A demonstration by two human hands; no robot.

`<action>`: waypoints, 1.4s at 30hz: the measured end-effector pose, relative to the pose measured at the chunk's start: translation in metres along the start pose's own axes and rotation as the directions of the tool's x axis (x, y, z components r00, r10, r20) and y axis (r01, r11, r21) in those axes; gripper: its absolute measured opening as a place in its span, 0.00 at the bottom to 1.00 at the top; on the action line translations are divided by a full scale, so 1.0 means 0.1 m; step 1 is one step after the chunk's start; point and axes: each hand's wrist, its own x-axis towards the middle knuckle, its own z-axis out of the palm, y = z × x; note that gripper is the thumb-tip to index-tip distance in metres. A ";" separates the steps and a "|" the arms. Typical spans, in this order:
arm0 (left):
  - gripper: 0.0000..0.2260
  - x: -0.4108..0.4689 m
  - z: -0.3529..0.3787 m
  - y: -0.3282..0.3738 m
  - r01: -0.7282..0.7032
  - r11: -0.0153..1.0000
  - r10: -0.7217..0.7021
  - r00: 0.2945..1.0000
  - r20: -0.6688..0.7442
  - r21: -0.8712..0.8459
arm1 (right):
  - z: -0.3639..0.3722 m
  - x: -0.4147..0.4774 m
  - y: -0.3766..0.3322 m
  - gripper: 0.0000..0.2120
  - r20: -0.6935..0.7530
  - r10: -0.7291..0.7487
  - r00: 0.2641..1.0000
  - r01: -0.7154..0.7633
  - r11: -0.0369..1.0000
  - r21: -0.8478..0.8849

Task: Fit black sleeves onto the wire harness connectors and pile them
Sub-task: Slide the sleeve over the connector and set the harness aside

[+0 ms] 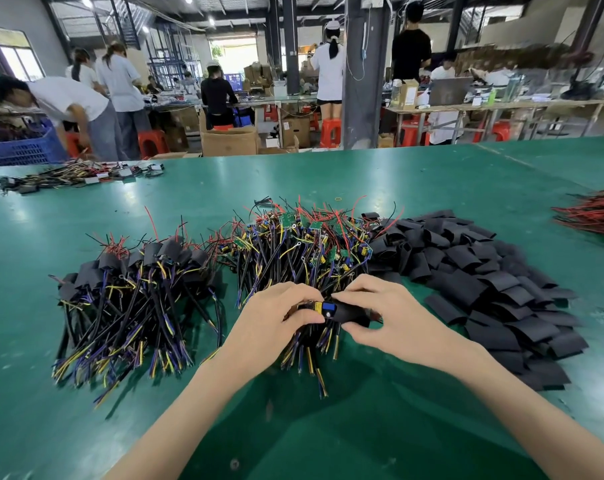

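Left grip [276,320] pinches connector [323,308] — right grip [394,317] pinches black sleeve [351,311] half over it.

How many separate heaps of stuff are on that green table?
5: sleeved harnesses near left, bare harnesses centre, black sleeves right, red wires at right edge, another wire heap far left. More may lie out of frame.

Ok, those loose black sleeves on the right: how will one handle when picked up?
Probably light and floppy: the sleeves lie flat, bent and overlapping. Flat, so unlikely to roll. The surface looks matte, so probably not slippery.
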 end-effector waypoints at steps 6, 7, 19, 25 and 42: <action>0.07 0.00 -0.02 0.02 -0.017 0.999 0.018 1.000 0.022 -0.038 | -0.02 0.00 0.02 0.17 0.055 0.069 0.996 -0.077 0.985 0.158; 0.07 0.00 -0.01 0.01 -0.017 0.999 0.018 1.000 0.022 -0.033 | -0.03 0.00 0.02 0.17 0.065 0.080 0.995 -0.091 0.980 0.179; 0.14 -0.01 0.03 0.01 0.083 0.994 -0.078 0.994 0.074 -0.069 | 0.03 0.01 -0.07 0.19 -0.021 -0.035 0.999 0.034 0.999 -0.029; 0.17 0.00 0.03 0.00 0.024 0.995 -0.023 1.000 0.012 -0.099 | -0.02 0.01 -0.06 0.19 -0.069 -0.019 0.997 0.016 0.999 -0.045; 0.14 0.03 -0.02 -0.02 -0.064 0.998 0.062 0.975 -0.213 -0.005 | 0.08 0.01 -0.01 0.27 -0.150 -0.084 0.985 0.056 0.982 -0.183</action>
